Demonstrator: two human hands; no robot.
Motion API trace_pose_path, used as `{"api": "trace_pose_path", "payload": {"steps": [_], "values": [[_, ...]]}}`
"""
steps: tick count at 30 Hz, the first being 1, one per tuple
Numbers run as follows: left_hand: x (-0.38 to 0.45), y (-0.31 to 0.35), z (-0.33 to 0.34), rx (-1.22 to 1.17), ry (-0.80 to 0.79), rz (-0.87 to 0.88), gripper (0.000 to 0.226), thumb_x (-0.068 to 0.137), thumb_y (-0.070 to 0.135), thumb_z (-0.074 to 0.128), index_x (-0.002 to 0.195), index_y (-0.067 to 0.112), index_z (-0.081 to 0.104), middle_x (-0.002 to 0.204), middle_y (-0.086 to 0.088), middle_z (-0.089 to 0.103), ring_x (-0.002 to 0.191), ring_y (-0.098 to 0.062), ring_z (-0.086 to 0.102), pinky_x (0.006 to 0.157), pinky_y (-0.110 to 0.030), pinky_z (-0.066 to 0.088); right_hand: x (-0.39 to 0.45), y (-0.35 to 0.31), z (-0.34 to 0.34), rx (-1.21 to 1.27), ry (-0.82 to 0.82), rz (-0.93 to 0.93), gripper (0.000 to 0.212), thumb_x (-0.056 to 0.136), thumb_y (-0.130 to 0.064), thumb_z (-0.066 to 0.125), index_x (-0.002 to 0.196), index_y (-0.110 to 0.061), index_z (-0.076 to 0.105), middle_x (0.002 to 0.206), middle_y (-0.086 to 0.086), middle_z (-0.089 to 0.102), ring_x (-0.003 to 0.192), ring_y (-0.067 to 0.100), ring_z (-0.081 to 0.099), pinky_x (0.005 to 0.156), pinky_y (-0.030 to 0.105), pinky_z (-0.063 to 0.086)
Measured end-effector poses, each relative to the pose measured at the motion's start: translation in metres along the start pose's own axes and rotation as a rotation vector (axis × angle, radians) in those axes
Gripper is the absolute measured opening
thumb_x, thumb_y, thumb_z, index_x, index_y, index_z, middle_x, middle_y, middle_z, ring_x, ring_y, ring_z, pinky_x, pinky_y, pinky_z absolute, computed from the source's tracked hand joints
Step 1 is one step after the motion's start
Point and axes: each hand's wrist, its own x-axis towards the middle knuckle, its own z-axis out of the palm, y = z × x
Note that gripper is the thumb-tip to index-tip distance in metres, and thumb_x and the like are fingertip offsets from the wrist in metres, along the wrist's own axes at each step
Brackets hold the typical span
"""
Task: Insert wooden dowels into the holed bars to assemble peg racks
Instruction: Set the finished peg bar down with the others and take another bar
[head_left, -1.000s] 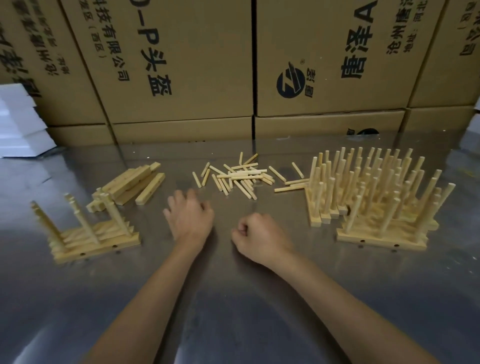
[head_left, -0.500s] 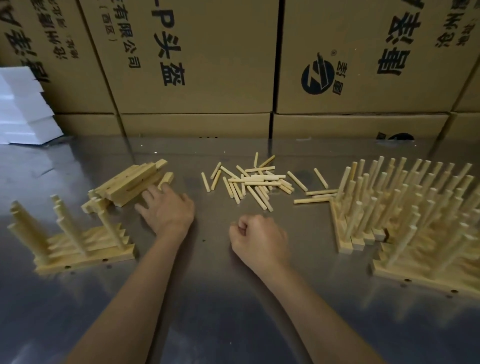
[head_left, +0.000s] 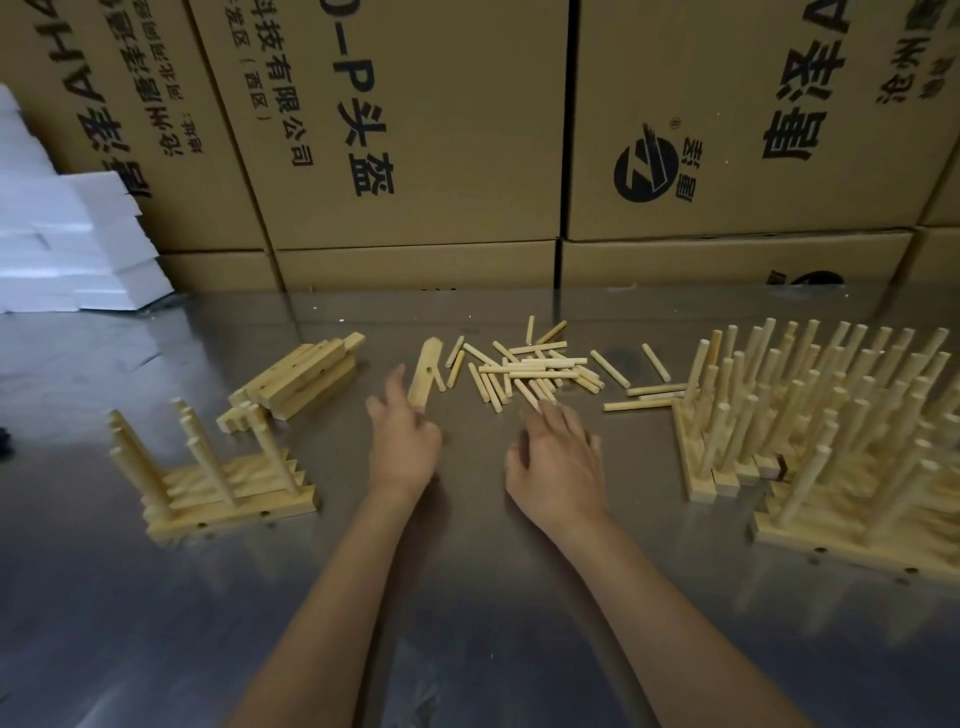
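My left hand (head_left: 402, 441) holds one holed wooden bar (head_left: 423, 376) by its near end, its far end pointing away from me. My right hand (head_left: 558, 457) lies with fingers stretched toward the pile of loose dowels (head_left: 530, 371), fingertips at the nearest dowels; no dowel is gripped. A stack of bare holed bars (head_left: 301, 376) lies left of the held bar. A short stack of bars with a few pegs (head_left: 218, 480) stands at the left. Many finished peg racks (head_left: 831, 426) crowd the right.
Printed cardboard boxes (head_left: 415, 130) form a wall at the back of the shiny metal table (head_left: 467, 597). White foam slabs (head_left: 72, 249) are piled at the far left. A few stray dowels (head_left: 644, 397) lie between the pile and the finished racks.
My left hand took one bar from the bare stack and carried it right, toward the dowels. My right hand opened from a fist and reached forward to the dowel pile.
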Motion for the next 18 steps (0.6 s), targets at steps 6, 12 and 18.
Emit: {"api": "trace_pose_path", "payload": {"steps": [6,12,18], "values": [[-0.019,0.008,-0.01,-1.199,-0.245,-0.44,0.029,0.101,0.004,0.039,0.128,0.001,0.051,0.114,-0.016,0.054,0.095,-0.027,0.065,0.091,-0.045,0.056,-0.004,-0.004,0.0,-0.086,-0.003,-0.064,0.036,0.095,-0.03,0.043,0.125,-0.016,0.057,0.145,0.001,0.043,0.142,0.019,0.025,0.11,0.041,0.029],[-0.013,0.005,-0.015,-1.119,-0.285,-0.43,0.036,0.097,0.019,0.033,0.1,-0.001,0.062,0.078,-0.01,0.049,0.068,-0.022,0.052,0.055,-0.033,0.058,-0.004,-0.008,0.0,-0.137,0.082,-0.122,0.03,0.09,-0.027,0.051,0.117,-0.017,0.061,0.122,-0.001,0.055,0.12,0.018,0.042,0.097,0.037,0.033],[-0.009,0.004,-0.013,-1.046,-0.326,-0.43,0.035,0.1,0.021,0.035,0.112,0.006,0.064,0.072,-0.007,0.052,0.055,-0.016,0.049,0.045,-0.027,0.052,0.04,-0.017,0.007,-0.141,0.132,-0.003,0.027,0.095,-0.038,0.053,0.109,-0.02,0.068,0.115,0.001,0.062,0.114,0.021,0.046,0.094,0.038,0.03]]}}
